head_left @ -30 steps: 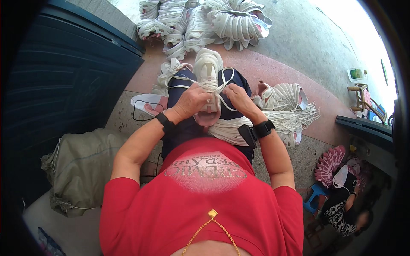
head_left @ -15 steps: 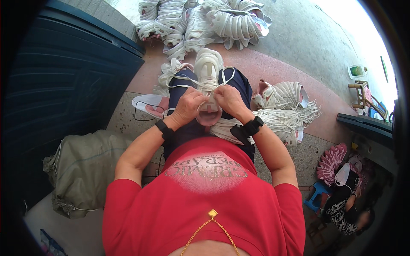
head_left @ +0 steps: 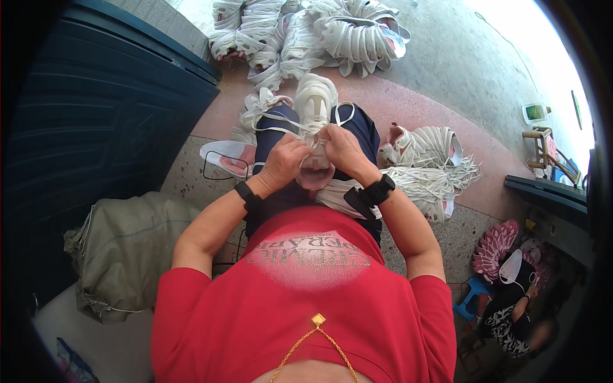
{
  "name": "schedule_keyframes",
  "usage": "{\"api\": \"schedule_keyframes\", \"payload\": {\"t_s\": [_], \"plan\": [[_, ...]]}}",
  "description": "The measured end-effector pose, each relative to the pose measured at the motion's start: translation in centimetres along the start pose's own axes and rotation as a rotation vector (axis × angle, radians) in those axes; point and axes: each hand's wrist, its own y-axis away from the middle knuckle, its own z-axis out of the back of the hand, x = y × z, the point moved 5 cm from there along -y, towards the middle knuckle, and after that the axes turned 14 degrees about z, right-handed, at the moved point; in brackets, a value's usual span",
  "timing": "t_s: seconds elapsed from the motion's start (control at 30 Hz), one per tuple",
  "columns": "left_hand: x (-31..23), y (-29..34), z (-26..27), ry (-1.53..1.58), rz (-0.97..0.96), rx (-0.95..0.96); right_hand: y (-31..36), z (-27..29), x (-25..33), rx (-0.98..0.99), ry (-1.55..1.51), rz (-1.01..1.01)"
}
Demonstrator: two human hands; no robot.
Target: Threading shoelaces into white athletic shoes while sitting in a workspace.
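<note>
- I sat with a white sneaker (head_left: 315, 102) lying on my lap, its toe pointing away from me and its pinkish opening turned toward my chest.
- My left hand (head_left: 285, 165) was closed on the near end of the shoe, fingers curled around its left side and pinching a white lace (head_left: 274, 126) there.
- My right hand (head_left: 341, 148) was closed as well, fingertips pressed on the lace at the top of the shoe, just beside my left hand; the two hands touched above the shoe's opening.
- Loops of lace ran loose from the shoe across my dark trousers (head_left: 364, 131) on both sides.
- I wore a black band on each wrist, and my red shirt (head_left: 300, 319) filled the lower part of the view.
- A second pale shoe (head_left: 258, 105) lay against my left knee, and a pink-lined insole or shoe part (head_left: 225, 156) lay on the floor just left of my leg.
- A heap of white sneakers (head_left: 319, 25) lay on the floor ahead of me, well apart from my hands.
- A bundle of white laces (head_left: 428, 172) with more shoes lay to my right.
- A grey-green sack (head_left: 121, 249) slumped on my left, beside a dark blue shutter (head_left: 96, 121).
- Another person (head_left: 517, 300) sat low at the far right.
</note>
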Motion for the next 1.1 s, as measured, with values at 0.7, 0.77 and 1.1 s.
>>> {"api": "schedule_keyframes", "payload": {"t_s": [0.7, 0.77, 1.1], "plan": [[2.2, -4.2, -1.2, 0.122, 0.199, 0.209, -1.3, 1.0, -0.2, 0.079, -0.056, 0.084], [1.4, -4.6, -0.5, 0.066, 0.186, 0.201, -1.8, 2.1, 0.3, 0.076, 0.182, 0.188], [2.6, -3.3, -0.2, -0.299, 0.352, 0.322, -3.4, 2.0, 0.1, 0.324, 0.655, 0.328]]}}
